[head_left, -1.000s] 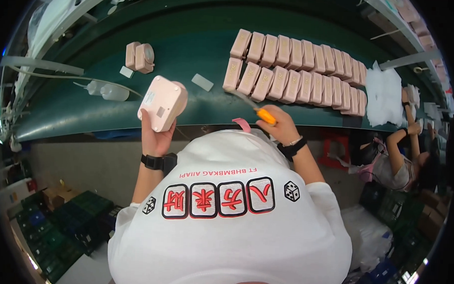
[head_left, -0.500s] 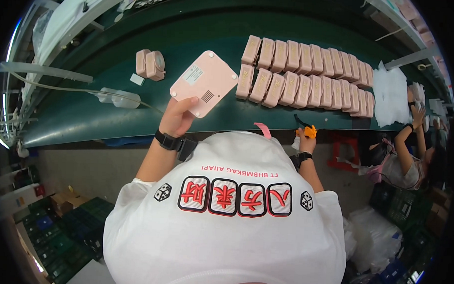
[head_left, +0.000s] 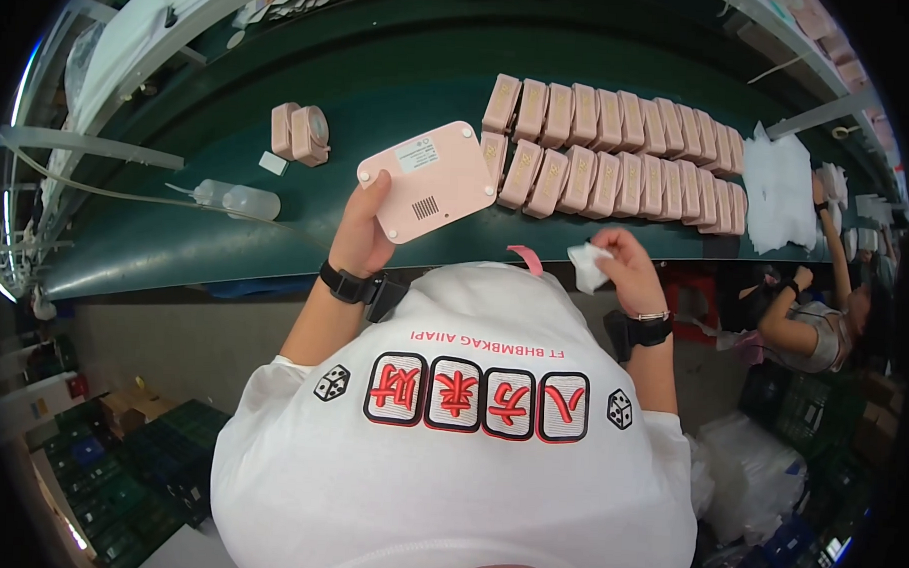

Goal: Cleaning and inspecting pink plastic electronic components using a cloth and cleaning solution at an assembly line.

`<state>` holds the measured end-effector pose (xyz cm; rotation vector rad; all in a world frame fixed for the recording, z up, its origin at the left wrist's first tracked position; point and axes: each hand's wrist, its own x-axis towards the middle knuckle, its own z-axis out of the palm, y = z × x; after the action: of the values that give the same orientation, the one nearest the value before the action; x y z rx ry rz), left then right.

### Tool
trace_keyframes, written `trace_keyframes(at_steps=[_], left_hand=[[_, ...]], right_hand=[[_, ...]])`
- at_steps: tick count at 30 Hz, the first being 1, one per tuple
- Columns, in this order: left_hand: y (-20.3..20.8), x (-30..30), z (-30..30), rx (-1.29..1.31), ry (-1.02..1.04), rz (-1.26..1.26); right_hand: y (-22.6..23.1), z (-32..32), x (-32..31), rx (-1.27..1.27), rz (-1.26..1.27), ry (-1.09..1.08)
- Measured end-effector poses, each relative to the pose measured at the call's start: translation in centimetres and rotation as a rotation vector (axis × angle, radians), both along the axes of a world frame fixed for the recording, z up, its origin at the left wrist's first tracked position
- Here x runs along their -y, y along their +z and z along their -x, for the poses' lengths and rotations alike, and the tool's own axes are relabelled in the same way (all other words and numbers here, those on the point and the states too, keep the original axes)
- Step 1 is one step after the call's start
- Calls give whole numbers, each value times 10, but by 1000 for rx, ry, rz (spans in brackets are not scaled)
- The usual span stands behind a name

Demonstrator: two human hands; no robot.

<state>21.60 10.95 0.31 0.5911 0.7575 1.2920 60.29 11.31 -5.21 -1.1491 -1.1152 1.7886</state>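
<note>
While the left hand grips a pink device by its left edge, thumb over the plate and fingers beneath, I have its flat underside turned up in my view, with pale feet at the corners and a label. The device is raised over the near part of the green bench. The right hand is well apart from it, partly curled, pinching a crumpled white wad between thumb and fingers.

From my view, the held device covers part of the first unit in the nearer of two rows of pink units; I cannot tell whether they touch. Those rows crowd the bench's right half and end just beside white sheets. To the left stand two more pink units, a small white piece near them, and a translucent bottle with a cable crossing it. Beyond the right hand I see a red stool and a co-worker.
</note>
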Motion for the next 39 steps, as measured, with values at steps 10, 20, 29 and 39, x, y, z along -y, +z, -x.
trace_keyframes(at_steps=[10, 20, 29, 39], left_hand=[[18, 16, -19, 116, 19, 36], [20, 40, -11, -68, 190, -52], [20, 48, -19, -106, 189, -98], [14, 45, -13, -90, 142, -62]], right_hand=[[108, 149, -44, 454, -1216, -178], [95, 155, 4, 475, -1442, 350], [91, 167, -12, 556, -1429, 19], [90, 171, -13, 452, -1376, 205]])
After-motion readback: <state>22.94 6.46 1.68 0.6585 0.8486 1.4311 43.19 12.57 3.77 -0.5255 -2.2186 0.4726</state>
